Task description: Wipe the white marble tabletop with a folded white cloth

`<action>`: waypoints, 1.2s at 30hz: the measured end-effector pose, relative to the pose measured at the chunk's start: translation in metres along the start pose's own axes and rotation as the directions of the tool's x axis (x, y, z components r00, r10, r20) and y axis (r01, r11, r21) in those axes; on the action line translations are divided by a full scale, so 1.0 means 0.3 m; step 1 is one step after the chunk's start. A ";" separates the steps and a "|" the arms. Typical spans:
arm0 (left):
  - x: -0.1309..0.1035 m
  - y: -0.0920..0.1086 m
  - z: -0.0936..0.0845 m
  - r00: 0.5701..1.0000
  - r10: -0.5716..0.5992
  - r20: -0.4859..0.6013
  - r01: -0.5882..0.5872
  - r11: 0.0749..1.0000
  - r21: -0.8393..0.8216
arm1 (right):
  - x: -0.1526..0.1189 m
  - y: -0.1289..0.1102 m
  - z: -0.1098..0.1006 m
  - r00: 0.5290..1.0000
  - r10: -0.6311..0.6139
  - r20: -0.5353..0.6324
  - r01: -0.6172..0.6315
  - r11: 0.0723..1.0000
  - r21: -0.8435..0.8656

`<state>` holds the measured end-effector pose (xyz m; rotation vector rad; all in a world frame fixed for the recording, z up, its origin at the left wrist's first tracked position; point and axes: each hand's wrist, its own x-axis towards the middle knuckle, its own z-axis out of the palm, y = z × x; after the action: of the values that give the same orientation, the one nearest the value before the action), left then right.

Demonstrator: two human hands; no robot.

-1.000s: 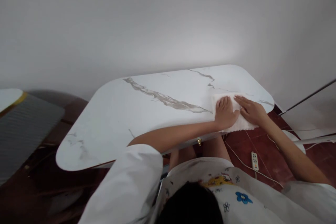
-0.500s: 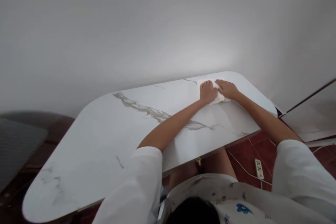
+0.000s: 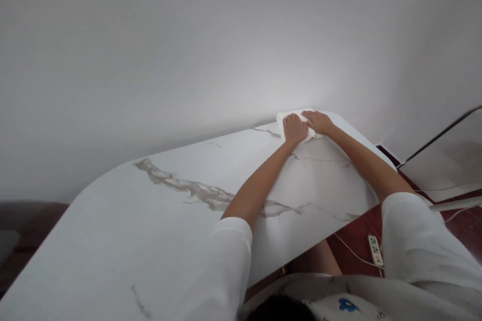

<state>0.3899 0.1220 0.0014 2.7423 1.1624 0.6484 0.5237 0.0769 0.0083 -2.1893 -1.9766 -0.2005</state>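
Observation:
A white cloth point(image 3: 280, 119) lies on the white marble-patterned tabletop point(image 3: 158, 241), at its far edge by the wall. My left hand point(image 3: 295, 128) presses down on the middle of the cloth, fingers pointing away from me and bent over it. Close beside it, my right hand point(image 3: 319, 122) grips the cloth's right part, its fingers reaching left toward the left hand. Both arms are stretched far forward over the table. The cloth's underside and the parts beneath my palms are hidden.
A pale wall point(image 3: 196, 50) runs along the table's far edge. Right of the table, a power strip point(image 3: 375, 250) with a white cable lies on the dark red floor point(image 3: 354, 233). The table's rounded corner lies beyond my right hand.
Both hands have pushed the cloth away from me to the table's far edge, near the wall. My view has leaned farther forward over the table.

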 end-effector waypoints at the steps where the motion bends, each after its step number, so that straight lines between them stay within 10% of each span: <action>1: -0.015 0.028 0.002 1.000 0.017 0.004 -0.017 1.000 -0.013 | -0.035 0.015 -0.007 1.000 0.013 0.004 -0.013 1.000 -0.004; 17: -0.555 0.370 -0.136 0.966 0.220 0.136 -0.196 0.966 -0.169 | -0.761 -0.035 -0.163 0.999 0.047 -0.001 -0.047 0.998 -0.051; 22: -0.616 0.483 -0.123 0.944 0.310 0.114 -0.282 0.936 -0.211 | -0.914 0.028 -0.188 0.994 0.103 -0.030 -0.105 0.989 -0.103; 29: -0.438 0.583 -0.028 0.959 0.280 0.051 -0.263 0.940 -0.218 | -0.793 0.210 -0.180 0.987 0.161 -0.007 -0.160 0.982 -0.100; 36: -0.159 0.482 0.074 0.984 0.179 -0.020 -0.180 0.972 -0.148 | -0.455 0.343 -0.083 0.993 0.115 -0.019 -0.116 0.993 -0.016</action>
<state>0.4657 -0.0119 0.0002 2.7384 0.8341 0.7316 0.6123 -0.0710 -0.0026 -2.2951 -1.8383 -0.2206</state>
